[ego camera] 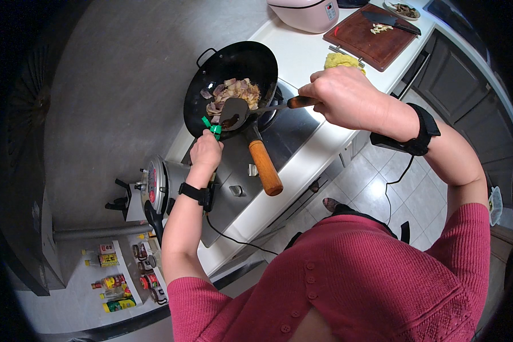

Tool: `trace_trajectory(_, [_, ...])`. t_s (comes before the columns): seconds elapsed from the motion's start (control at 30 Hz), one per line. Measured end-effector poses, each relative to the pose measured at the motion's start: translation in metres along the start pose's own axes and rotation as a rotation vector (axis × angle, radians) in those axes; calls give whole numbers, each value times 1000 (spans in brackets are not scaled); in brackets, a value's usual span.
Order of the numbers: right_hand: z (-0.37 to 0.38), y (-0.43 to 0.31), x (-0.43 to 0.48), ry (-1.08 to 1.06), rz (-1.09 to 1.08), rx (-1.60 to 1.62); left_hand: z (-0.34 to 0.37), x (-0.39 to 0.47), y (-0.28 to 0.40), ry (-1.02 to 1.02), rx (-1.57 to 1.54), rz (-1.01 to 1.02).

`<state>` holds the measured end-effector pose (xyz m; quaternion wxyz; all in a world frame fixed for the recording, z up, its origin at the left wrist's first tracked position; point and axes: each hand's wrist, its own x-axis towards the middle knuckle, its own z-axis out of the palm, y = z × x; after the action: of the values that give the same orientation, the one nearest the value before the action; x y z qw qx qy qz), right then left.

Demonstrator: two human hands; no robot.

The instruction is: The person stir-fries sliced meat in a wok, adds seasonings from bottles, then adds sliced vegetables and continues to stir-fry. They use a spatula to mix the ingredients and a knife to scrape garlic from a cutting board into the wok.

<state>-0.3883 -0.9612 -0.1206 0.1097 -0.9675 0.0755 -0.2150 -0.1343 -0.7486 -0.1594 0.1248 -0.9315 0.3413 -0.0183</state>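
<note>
A black wok (pixel 242 60) with a wooden handle (pixel 266 169) stands on the stove (pixel 288 141), holding sliced meat (pixel 237 92) that looks partly browned. My right hand (pixel 346 98) grips the dark-tipped handle of a metal wok spatula (pixel 234 110), whose blade is level above the near side of the meat. Dark liquid (pixel 231 122) lies on that blade. In my left hand (pixel 206 151) is a green-capped bottle (pixel 215 129), its open cap right beside the blade; most of its body is hidden by the hand.
A pressure cooker (pixel 171 179) stands left of the stove, near shelves of sauce bottles (pixel 113 282). Beyond the stove are a yellow cloth (pixel 341 61), a pink rice cooker (pixel 305 15), and a cutting board (pixel 367 47) with a cleaver (pixel 384 19) and chopped garlic (pixel 380 28).
</note>
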Motion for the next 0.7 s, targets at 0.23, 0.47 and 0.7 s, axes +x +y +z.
trace_trajectory(0.23, [-1, 0, 0, -8, 4, 16, 2, 3, -1, 19, -31, -2])
trace_trajectory(0.47, [0, 3, 15, -77, 60, 17, -6, 11, -19, 163, -168, -32])
trace_trajectory(0.7, [45, -10, 59, 162, -216, -403, -22, 2, -29, 232, -525, -85])
